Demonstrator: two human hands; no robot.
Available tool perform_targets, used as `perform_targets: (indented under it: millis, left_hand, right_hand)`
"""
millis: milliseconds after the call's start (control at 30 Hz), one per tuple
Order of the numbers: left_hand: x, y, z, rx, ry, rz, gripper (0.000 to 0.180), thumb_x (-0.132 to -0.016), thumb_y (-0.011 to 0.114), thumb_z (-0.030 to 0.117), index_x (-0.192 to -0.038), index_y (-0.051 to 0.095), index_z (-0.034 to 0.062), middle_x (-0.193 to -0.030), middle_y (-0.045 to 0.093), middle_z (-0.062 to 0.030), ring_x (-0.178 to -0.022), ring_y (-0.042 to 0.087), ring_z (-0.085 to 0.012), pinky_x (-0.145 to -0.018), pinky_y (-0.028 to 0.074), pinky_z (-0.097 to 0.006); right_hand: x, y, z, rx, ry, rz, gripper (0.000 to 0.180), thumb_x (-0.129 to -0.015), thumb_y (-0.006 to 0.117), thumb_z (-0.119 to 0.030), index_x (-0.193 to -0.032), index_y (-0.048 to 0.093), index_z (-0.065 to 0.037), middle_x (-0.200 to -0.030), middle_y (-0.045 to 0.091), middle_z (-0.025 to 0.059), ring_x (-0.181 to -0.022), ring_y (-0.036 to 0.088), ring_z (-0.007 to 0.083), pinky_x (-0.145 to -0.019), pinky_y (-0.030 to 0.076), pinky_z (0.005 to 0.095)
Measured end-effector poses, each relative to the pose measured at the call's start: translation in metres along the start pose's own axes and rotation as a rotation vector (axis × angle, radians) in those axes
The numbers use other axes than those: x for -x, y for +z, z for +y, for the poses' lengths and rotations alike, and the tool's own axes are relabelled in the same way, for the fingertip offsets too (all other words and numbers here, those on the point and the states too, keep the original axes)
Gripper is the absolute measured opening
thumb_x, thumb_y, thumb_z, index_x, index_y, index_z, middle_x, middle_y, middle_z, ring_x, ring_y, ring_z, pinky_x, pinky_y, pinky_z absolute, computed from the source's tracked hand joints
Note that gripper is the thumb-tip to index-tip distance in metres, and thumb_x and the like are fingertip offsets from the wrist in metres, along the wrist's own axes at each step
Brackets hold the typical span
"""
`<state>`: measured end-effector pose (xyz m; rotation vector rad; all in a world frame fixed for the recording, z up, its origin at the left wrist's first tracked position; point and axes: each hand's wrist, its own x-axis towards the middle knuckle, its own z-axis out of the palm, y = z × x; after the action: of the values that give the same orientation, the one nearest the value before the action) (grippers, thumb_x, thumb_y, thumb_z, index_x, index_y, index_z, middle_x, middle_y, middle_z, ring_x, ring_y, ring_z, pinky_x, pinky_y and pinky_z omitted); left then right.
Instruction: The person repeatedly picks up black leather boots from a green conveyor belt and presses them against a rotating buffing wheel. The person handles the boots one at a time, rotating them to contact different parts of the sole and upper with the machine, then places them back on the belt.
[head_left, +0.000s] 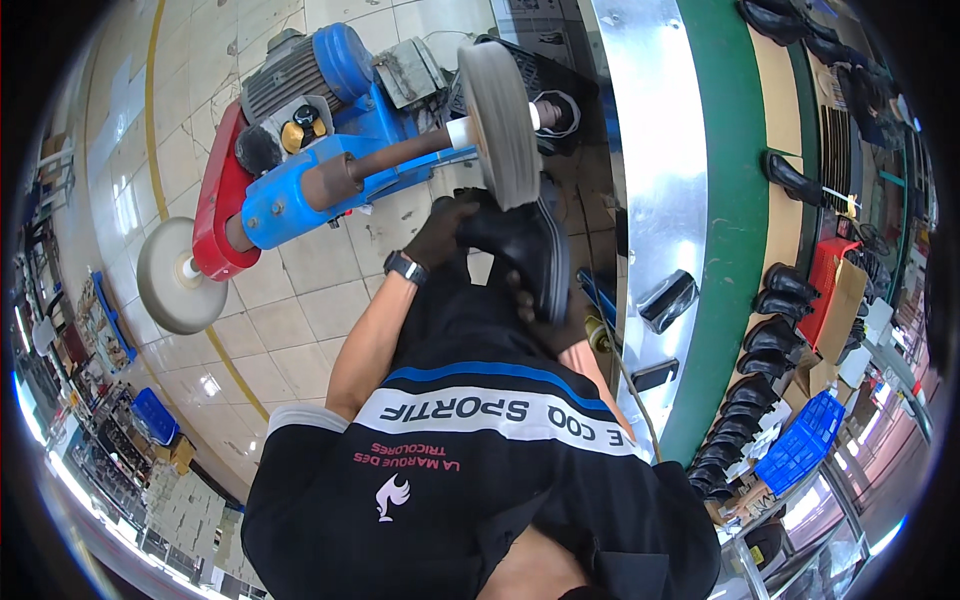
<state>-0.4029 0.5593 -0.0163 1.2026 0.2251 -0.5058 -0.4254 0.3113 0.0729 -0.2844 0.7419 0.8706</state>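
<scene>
A shiny black leather shoe [518,238] lies in front of me, with its side and sole edge turned to the right. My left hand [438,236], in a dark glove and with a watch at the wrist, is closed on the shoe's left end. My right hand [545,318], also gloved, grips its lower end and is partly hidden behind it. Just above the shoe is a grey buffing wheel [497,125], blurred as if spinning. Its lower rim meets the shoe's upper part or sits very close; I cannot tell which.
The blue buffing machine [300,195] has a motor, a red guard [222,190] and a second pale wheel [182,275]. On the right, a metal ledge [655,150] carries a phone [655,375] and a glossy black object [668,300]. Beyond it stand several black shoes [770,345] and a blue crate [800,440].
</scene>
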Motion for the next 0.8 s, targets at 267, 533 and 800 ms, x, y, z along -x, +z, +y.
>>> perform_targets:
  millis: [267,533,800]
  left_hand:
    - [-0.042,-0.035,-0.004,-0.407,0.125,-0.084,0.029,-0.089,0.047,0.002,-0.114,0.062,0.0013,-0.102,0.068,-0.0076,-0.093,0.066,-0.0161,-0.085,0.052,-0.028]
    - [-0.074,-0.084,-0.041,-1.348,0.041,-0.292,0.026,-0.077,0.062,0.014,-0.101,0.066,0.0050,-0.098,0.069,-0.0180,-0.094,0.066,-0.0340,-0.079,0.052,-0.040]
    - [-0.091,-0.080,-0.032,-1.594,-0.309,-0.523,0.025,-0.077,0.062,0.021,-0.095,0.069,0.0043,-0.091,0.068,-0.0212,-0.083,0.067,-0.0359,-0.070,0.051,-0.044]
  right_hand:
    - [-0.071,0.017,-0.008,-0.276,0.080,0.135,0.063,-0.091,0.046,-0.062,-0.112,0.057,-0.004,-0.095,0.059,0.0209,-0.076,0.056,0.0265,-0.063,0.046,0.0356]
    - [-0.157,-0.058,-0.006,0.282,-0.197,0.218,0.053,-0.081,0.052,-0.051,-0.114,0.058,-0.010,-0.101,0.063,0.0120,-0.092,0.061,0.0261,-0.079,0.050,0.0370]
    - [-0.189,-0.024,-0.058,1.617,-0.750,0.904,0.034,-0.090,0.053,-0.025,-0.107,0.058,0.003,-0.107,0.061,0.0240,-0.099,0.060,0.0354,-0.084,0.048,0.0428]
